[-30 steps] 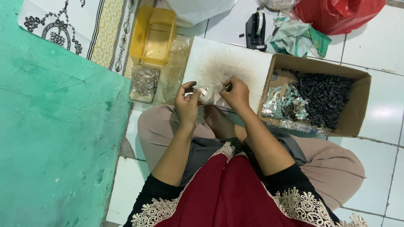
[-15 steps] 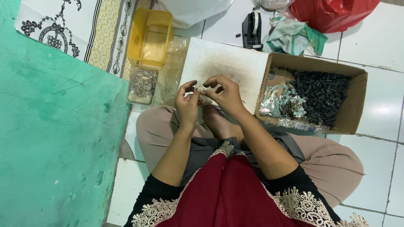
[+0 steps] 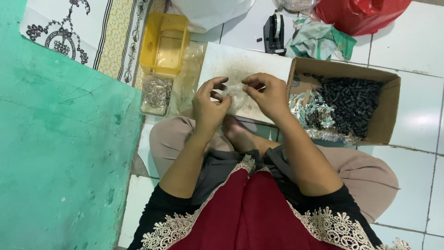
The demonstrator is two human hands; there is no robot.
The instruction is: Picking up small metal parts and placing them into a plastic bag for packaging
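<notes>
Your garment (image 3: 259,213) is dark red, trimmed with cream lace over black sleeves. At the floor's (image 3: 416,60) top edge: white tiles, a red plastic bag (image 3: 365,14), a yellow tub (image 3: 164,44), a white board (image 3: 240,65) with brown smudging. The brown cardboard box (image 3: 388,106) holds black pieces (image 3: 351,99) and silvery strips (image 3: 310,111). The wall (image 3: 60,153) at left is green. The mat (image 3: 92,32) shows black ornament on white, with a yellow band.

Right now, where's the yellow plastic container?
In the head view, the yellow plastic container sits upper left on the floor, beside the white board, just above a clear bag of metal rings.
</notes>
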